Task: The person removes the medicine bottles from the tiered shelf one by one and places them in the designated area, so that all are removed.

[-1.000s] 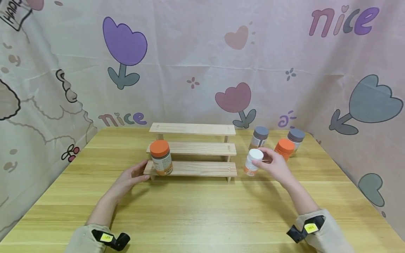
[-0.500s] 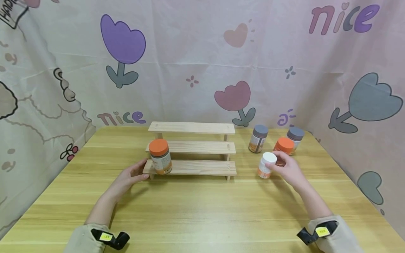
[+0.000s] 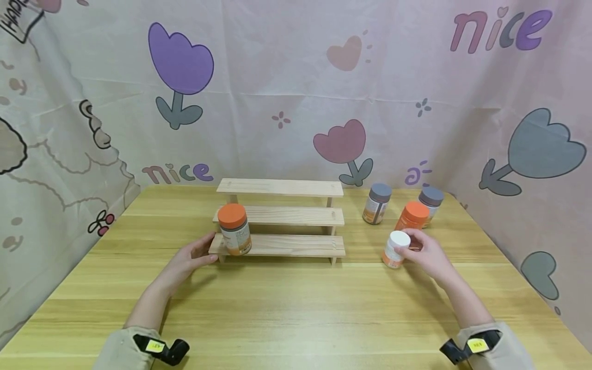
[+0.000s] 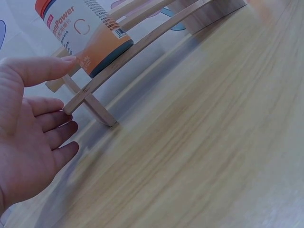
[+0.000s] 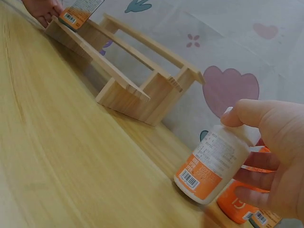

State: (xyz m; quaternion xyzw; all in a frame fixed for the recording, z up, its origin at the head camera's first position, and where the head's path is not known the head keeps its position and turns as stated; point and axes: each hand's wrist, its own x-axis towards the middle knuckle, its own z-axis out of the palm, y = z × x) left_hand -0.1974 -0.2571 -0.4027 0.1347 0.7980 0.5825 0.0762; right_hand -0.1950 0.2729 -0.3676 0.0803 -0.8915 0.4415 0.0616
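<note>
Beige sleeves; black wrist cameras bearing small yellow labels

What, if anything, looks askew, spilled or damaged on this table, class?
Nothing stands out. The orange-lidded jar stands upright on the lowest step of the wooden rack, the white bottle in the right hand is capped, and the orange bottle and two grey-lidded bottles behind it stand upright. No spill or damage shows.

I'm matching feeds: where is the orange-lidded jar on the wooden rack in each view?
Head: jar left of centre, on the left end of the lowest step.
Left wrist: jar at upper left, cropped by the top edge.
Right wrist: jar at top left, lid out of frame.
Shared landmark: wooden rack.
</note>
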